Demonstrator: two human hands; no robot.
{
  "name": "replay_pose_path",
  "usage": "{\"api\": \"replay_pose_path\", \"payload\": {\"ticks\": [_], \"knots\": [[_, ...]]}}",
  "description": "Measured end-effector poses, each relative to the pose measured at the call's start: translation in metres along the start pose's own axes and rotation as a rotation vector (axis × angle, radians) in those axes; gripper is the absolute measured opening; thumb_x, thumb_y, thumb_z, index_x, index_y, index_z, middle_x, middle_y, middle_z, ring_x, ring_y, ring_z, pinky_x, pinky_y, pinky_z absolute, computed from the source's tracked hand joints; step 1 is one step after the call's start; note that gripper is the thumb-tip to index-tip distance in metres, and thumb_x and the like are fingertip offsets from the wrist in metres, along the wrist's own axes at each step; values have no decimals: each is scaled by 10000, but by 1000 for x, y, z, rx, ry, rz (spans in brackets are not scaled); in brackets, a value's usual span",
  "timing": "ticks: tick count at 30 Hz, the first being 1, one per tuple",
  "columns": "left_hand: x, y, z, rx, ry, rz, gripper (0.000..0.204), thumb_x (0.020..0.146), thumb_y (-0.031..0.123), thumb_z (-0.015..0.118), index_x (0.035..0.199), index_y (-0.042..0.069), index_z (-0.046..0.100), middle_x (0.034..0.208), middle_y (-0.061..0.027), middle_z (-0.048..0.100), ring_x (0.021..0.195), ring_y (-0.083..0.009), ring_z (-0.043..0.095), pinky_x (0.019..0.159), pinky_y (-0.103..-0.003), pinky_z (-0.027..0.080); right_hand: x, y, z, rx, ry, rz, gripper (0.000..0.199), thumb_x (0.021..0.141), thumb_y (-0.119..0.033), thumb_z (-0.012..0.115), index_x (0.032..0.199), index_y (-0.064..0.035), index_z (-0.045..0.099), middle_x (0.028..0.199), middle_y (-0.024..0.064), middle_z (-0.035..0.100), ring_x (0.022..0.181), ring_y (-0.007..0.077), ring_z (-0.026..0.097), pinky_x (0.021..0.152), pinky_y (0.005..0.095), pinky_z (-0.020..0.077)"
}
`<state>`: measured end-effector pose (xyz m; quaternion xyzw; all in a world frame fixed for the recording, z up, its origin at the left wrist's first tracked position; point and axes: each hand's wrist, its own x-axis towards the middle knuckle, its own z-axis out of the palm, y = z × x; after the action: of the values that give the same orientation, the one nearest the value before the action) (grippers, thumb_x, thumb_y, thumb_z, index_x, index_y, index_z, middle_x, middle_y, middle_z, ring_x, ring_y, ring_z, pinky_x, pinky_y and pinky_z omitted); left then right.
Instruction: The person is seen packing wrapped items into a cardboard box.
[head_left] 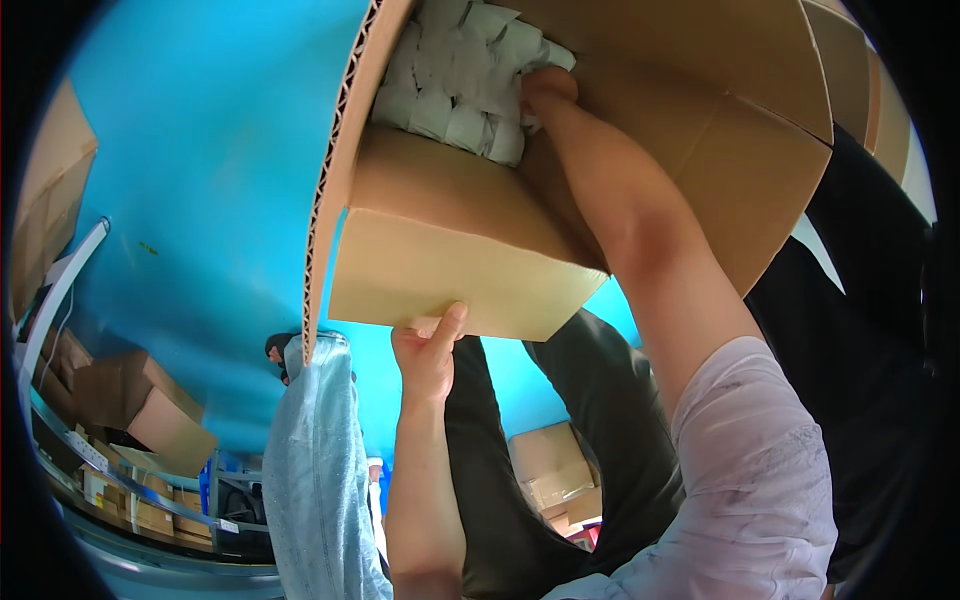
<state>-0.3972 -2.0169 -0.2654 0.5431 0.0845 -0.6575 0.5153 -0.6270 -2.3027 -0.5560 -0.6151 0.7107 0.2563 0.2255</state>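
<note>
A large open cardboard box [700, 150] fills the upper middle and right. Deep inside it, against the far left wall, lie white wrapped packs [450, 75] in stacked rows. My right hand [550, 90] reaches down into the box at the right end of these packs. Its fingers look curled around a white pack there, though they are partly hidden. My left hand [430, 355] grips the lower edge of the box's near flap [465, 275], thumb on top and fingers underneath.
Another flap [330, 190] stands up edge-on at the box's left. Below is a bright blue floor [210, 200]. A person's light-blue trouser leg [320, 470] is just left of my forearm. Cardboard boxes [145, 400] lie at the lower left, and another carton [553, 465] shows between my legs.
</note>
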Motion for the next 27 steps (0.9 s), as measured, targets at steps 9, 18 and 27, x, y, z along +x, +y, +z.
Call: {"api": "replay_pose_path", "payload": {"ticks": [9, 18, 27], "knots": [[-10, -3, -7, 4, 50, -4, 184, 920, 45, 771, 846, 107, 615, 807, 38, 601, 676, -75, 477, 591, -281, 366, -19, -14, -30, 134, -164, 119, 314, 978, -296, 535, 890, -66, 731, 744, 82, 756, 585, 201, 729, 627, 325, 594], [-1, 3, 3, 14, 47, -17, 182, 919, 29, 761, 843, 104, 614, 800, 37, 597, 667, -82, 474, 599, -283, 374, -12, -6, -37, 36, -114, 117, 269, 955, -273, 544, 912, -92, 738, 771, 85, 775, 674, 197, 752, 744, 338, 587], [-4, -1, 0, 5, 91, -9, 163, 912, 43, 777, 876, 110, 633, 820, 33, 618, 668, -77, 488, 594, -280, 384, -26, -28, -39, -6, 243, 69, 366, 949, -332, 519, 897, -67, 765, 779, 99, 772, 846, 225, 764, 810, 371, 578]]}}
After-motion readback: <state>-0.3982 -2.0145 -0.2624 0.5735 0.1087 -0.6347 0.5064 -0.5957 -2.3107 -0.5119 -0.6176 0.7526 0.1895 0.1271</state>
